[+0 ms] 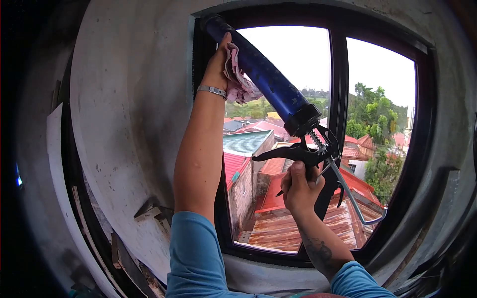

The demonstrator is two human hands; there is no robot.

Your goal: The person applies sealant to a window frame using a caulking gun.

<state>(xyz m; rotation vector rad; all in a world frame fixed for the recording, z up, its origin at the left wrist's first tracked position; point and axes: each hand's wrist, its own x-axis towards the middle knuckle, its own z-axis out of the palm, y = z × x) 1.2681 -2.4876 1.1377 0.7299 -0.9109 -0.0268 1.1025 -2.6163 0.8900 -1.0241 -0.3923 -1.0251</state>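
Observation:
A caulking gun (271, 79) with a long blue barrel slants across the window, its front end up at the top left corner of the frame. My left hand (217, 64) supports the barrel near that end, fingers mostly hidden behind it. A crumpled pink and white cloth (241, 82) is pinched in the same hand and hangs below the barrel. Lower right, my right hand (302, 186) is wrapped around the black handle, below the trigger lever. The bent metal plunger rod (355, 198) sticks out behind the handle. The nozzle tip cannot be made out against the dark frame.
The dark window frame (339, 79) is set in a bare grey plaster wall (149, 89). Rusty and red roofs (293, 223) and trees (372, 109) show outside. Wood scraps (151, 213) stand at lower left, and a board (432, 218) leans at right.

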